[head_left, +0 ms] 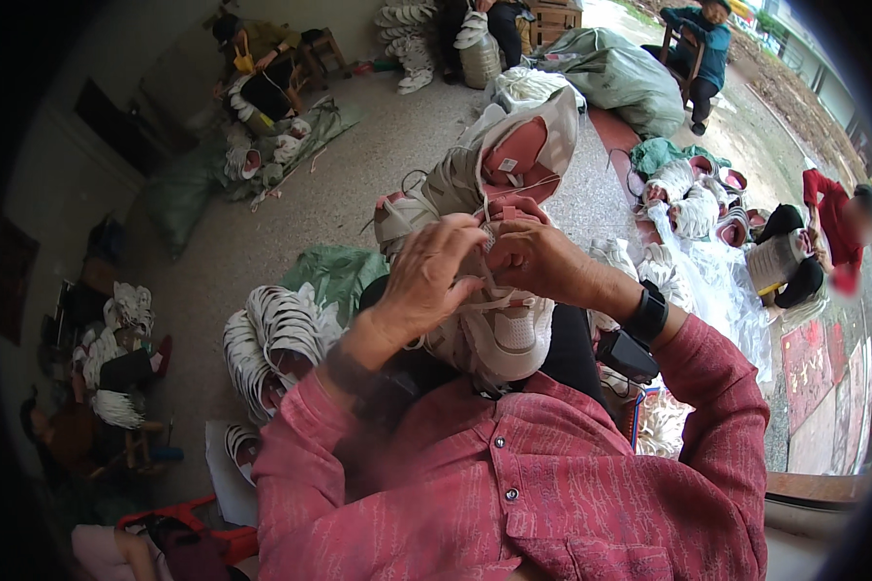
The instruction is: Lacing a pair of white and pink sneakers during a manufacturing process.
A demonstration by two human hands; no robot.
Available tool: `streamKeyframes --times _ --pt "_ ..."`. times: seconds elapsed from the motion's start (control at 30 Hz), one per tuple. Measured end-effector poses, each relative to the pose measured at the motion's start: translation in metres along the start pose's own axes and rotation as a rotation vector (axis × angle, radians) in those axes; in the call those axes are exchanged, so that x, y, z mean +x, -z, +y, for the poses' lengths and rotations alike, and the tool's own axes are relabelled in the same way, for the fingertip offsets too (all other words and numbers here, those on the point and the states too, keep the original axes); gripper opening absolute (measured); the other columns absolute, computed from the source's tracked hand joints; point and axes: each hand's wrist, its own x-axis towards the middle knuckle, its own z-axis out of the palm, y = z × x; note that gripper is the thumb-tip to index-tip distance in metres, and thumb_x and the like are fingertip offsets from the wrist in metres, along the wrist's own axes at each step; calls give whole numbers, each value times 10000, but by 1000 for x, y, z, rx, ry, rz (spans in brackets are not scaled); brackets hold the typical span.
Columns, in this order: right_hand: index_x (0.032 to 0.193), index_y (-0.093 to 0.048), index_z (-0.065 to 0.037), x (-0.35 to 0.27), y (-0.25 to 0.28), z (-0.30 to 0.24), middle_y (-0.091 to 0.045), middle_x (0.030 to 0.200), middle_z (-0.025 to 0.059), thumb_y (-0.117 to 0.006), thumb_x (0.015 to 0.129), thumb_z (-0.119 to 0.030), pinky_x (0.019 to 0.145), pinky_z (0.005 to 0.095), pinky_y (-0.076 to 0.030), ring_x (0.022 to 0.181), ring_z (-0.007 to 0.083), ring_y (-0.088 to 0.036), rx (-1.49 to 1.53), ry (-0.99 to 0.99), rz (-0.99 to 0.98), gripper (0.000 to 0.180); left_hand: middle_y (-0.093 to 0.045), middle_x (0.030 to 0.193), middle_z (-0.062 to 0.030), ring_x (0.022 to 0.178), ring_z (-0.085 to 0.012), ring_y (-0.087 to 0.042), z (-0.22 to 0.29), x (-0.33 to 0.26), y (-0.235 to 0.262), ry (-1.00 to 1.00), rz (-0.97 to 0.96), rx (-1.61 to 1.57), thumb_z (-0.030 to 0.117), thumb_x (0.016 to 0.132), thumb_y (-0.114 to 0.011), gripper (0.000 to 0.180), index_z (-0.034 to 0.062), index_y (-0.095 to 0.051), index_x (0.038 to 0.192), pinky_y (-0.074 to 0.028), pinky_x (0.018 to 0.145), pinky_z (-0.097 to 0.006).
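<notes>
both hands up close over the lap. left hand (426, 276) pinched shut on the shoe (484, 194), right hand (533, 257) fingers closed on its lace (489, 237). judgement: keep the lace taut, steady the shoe on the left.

Shoe upper (494, 184), centre frame: cream/off-white panels, pink lining, unsoled. Held up off the lap, tilted, open collar toward upper right, toe end lower, near the chest. Both hands pinch it mid-body; thin thread (412, 179) loops loose on its left side.
</notes>
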Motion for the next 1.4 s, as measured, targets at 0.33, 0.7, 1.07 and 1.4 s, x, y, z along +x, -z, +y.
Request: streamKeyframes --times 0.33,0.7,1.07,1.4 --pt "854 -689 -74 -2 -3 -4 -636 919 74 -739 768 -144 868 399 -468 928 281 -631 62 -112 -30 121 -549 919 -97 880 -286 -580 -33 20 2 -43 -346 -357 129 722 -834 365 31 -569 954 -484 785 -360" --pt "800 -720 -102 5 48 2 -663 946 42 -707 770 -159 802 385 -503 930 262 -649 -397 16 62 66 -536 926 -53 900 -206 -554 -39 8 2 43 -370 -574 104 762 -814 264 48 -598 902 -458 820 -313" --pt "1095 -609 9 -27 41 -14 -681 947 80 -471 1029 -255 748 322 -543 913 222 -698 1618 -663 284 305 -431 921 18 950 -141 -466 -13 12 -11 234 -389 -535 232 757 -853 235 71 -722 866 -372 886 -269" --pt "1082 -449 102 -192 242 132 -518 819 77 -468 969 63 761 307 -505 727 160 -511 2180 -532 1319 121 -439 999 16 1016 -128 -458 -25 23 3 229 -662 -725 226 652 -917 287 117 -777 878 -370 927 -264"
